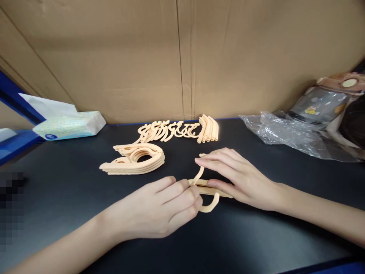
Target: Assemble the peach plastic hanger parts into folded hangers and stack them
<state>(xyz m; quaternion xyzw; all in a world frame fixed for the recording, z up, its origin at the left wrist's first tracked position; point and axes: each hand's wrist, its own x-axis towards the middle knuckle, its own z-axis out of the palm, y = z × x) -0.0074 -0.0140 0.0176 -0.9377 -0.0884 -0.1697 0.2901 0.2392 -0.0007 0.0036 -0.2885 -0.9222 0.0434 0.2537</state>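
Note:
Near the middle of the black table, my left hand (167, 207) is closed around a cream plastic folding hanger (219, 192), hiding its left part. An upright curved piece (198, 176) rises from it beside my left fingertips. A hook-shaped end (210, 208) curls out below those fingers. My right hand (238, 177) grips the same hanger from the right, thumb on its long arm and fingertips at the top of the upright piece. Behind my left hand lies a stack of folded hangers (137, 170), cream like the one held.
Several loose hooks (159, 131) lie in a row at the back, beside a pile of curved hanger arms (209, 129). A tissue pack (71, 123) sits at the back left. Clear plastic wrap (279, 133) and a transparent bottle (319, 104) are on the right. Cardboard (128, 57) walls the back.

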